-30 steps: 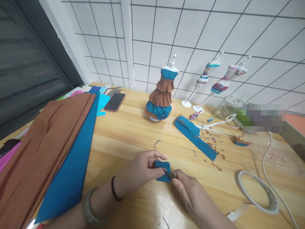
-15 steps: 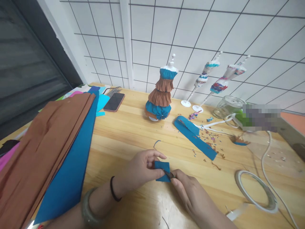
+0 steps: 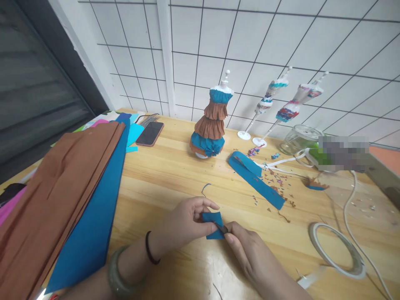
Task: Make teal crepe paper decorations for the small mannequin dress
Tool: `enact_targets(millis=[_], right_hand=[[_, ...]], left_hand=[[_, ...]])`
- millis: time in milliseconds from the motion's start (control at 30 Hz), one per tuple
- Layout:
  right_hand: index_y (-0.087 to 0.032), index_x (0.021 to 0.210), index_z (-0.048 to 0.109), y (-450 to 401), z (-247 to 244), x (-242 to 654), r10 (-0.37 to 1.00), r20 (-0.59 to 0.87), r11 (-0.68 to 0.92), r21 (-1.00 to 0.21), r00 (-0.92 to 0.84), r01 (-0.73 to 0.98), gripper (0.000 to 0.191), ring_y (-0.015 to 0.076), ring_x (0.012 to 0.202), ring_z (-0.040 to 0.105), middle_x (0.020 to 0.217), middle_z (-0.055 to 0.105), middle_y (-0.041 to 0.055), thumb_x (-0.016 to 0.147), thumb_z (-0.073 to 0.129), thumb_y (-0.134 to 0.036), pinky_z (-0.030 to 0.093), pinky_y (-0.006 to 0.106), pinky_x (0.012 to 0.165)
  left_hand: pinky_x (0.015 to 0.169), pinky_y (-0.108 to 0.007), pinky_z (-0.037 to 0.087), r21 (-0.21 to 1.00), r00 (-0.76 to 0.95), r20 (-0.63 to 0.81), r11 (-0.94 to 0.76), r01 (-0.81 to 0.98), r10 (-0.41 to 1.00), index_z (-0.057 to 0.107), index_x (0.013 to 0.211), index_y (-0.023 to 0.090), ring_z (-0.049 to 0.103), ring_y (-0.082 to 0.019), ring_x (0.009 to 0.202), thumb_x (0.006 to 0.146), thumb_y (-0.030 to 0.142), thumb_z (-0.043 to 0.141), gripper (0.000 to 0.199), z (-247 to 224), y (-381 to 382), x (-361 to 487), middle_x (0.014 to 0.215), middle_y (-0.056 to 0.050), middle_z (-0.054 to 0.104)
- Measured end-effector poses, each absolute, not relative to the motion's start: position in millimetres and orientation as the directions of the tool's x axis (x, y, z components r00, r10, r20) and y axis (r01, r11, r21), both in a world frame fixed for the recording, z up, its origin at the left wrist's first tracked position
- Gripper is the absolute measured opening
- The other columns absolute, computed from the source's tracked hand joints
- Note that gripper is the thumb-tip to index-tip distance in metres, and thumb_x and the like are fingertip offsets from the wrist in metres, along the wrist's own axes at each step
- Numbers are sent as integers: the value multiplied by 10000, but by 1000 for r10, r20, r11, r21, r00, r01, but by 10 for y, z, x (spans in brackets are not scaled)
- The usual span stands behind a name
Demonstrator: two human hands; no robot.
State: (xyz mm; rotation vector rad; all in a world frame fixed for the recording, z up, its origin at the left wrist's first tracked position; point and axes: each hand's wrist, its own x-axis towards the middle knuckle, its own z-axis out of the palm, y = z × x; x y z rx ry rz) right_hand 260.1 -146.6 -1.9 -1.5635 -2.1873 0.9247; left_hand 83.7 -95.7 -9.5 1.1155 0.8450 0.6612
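My left hand (image 3: pixel 186 221) pinches a small blue piece of crepe paper (image 3: pixel 213 216) above the tabletop, thumb in front. My right hand (image 3: pixel 250 248) is closed around small dark scissors (image 3: pixel 223 228), whose handles are mostly hidden in the fingers. The blades lie across the middle of the blue piece, close to my left thumb. Beyond the hands stands a mini dress form (image 3: pixel 211 125) in a ruffled blue and brown paper dress. A folded blue paper strip (image 3: pixel 265 189) rests to its right.
Large brown paper sheets (image 3: pixel 62 179) over blue paper (image 3: pixel 93 225) cover the left side, near a phone (image 3: pixel 150 133). Two more dress forms (image 3: pixel 264 100), a glass jar (image 3: pixel 300 139), paper scraps (image 3: pixel 278 181), a tape roll (image 3: pixel 337 250) and a white cable (image 3: pixel 346 208) occupy the right.
The blue piece has tilted slightly, and the gap along the scissor blades looks wider. Both hands have stayed nearly in place.
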Motion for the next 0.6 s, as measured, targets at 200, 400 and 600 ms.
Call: enact_targets(millis=[200,400,600], right_hand=[[-211,802,457,-1466,-1,2608,911,-167,185,-651,-377,736,318,173,610,560,699,600,33,919,200,-358,405,268,566],[-209,800,467,-1477,0,2619,911,-168,187,-645,-376,741,331,177,624,567,710,606,41,917,199,-363,406,266,563],[-210,799,463,-1479,-15,2622,916,-143,198,-648,-373,735,311,168,599,564,684,596,26,918,216,-356,400,256,551]], left_hand=[[669,-259,455,957,537,-213,285,-53,816,540,973,139,581,-129,728,657,120,627,328,-81,-961,819,784,-31,616],[684,-268,459,942,552,-236,327,-71,799,527,980,144,591,-129,729,639,118,649,363,-67,-955,806,793,-33,631],[683,-275,456,935,563,-243,345,-81,790,526,995,149,591,-131,726,639,134,660,381,-90,-934,797,786,-33,634]])
